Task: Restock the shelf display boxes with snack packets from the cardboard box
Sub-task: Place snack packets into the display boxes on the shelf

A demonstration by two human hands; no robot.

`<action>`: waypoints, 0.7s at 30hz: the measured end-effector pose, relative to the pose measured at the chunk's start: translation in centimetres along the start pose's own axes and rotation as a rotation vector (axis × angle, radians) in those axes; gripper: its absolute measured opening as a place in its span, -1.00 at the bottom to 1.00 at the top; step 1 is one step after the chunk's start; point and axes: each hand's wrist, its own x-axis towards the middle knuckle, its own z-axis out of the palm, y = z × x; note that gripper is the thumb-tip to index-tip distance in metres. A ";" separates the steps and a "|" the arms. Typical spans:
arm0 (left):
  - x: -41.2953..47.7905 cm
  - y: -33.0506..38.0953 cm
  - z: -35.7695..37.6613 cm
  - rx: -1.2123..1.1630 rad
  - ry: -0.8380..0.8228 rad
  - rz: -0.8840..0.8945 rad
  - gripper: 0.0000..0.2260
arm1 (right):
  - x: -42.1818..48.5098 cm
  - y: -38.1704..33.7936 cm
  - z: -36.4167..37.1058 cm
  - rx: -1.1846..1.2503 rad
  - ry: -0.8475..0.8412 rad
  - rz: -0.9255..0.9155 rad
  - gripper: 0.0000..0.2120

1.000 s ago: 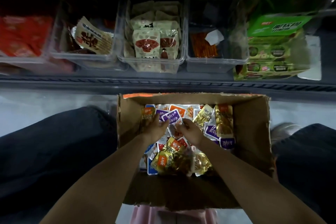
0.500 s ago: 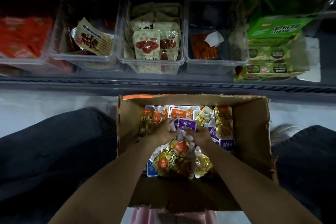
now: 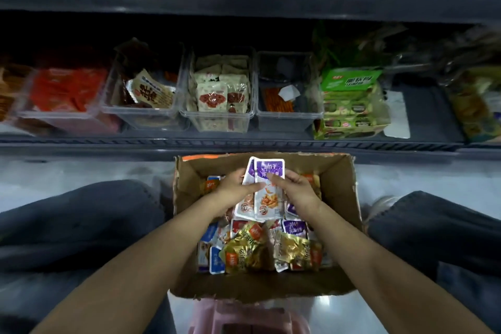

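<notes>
An open cardboard box (image 3: 339, 198) sits between my knees, filled with purple, blue, orange and gold snack packets (image 3: 271, 247). Both hands hold up a small stack of purple-topped packets (image 3: 267, 190) above the box. My left hand (image 3: 234, 188) grips the stack's left side, thumb across the front. My right hand (image 3: 296, 187) pinches its right edge. On the shelf beyond stand clear display boxes: one full of cream packets (image 3: 219, 116), one nearly empty with an orange packet (image 3: 284, 116), one with a tan packet (image 3: 141, 116).
A red-filled clear box (image 3: 65, 114) stands at the shelf's far left. A green cardboard display carton (image 3: 352, 106) stands right of the clear boxes, with more bagged goods (image 3: 477, 106) further right. The shelf rail (image 3: 244, 142) runs just beyond the cardboard box. A pink stool (image 3: 244, 317) shows below.
Both hands have lifted out of the loose pile, raising a stack of purple-topped packets upright above the box. The view has tilted up, showing the shelf above.
</notes>
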 end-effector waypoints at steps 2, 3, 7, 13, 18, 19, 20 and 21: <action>-1.2 1.5 0.0 -0.023 0.006 0.049 -0.61 | -1.4 -1.6 0.1 -0.018 -0.036 -0.073 -0.77; -1.9 2.1 0.0 -0.036 0.015 0.079 -0.64 | -2.1 -2.4 0.1 -0.030 -0.044 -0.113 -0.78; -5.0 5.0 0.7 -0.121 0.068 0.210 -0.75 | -4.9 -5.5 0.3 -0.091 -0.063 -0.263 -0.61; -9.4 9.0 0.9 -0.220 0.107 0.431 -0.94 | -10.1 -10.9 -0.1 -0.289 -0.102 -0.535 -0.46; -12.9 12.9 0.8 -0.254 0.152 0.564 -0.83 | -14.9 -16.1 0.4 -0.394 -0.107 -0.683 -0.58; -13.7 13.8 0.8 -0.262 0.161 0.580 -0.81 | -15.7 -17.0 0.6 -0.384 -0.110 -0.700 -0.59; -14.3 14.7 0.6 -0.260 0.162 0.591 -0.81 | -16.5 -17.9 0.9 -0.366 -0.111 -0.714 -0.60; -15.0 15.7 0.5 -0.243 0.152 0.593 -0.81 | -17.1 -18.7 1.0 -0.352 -0.106 -0.733 -0.61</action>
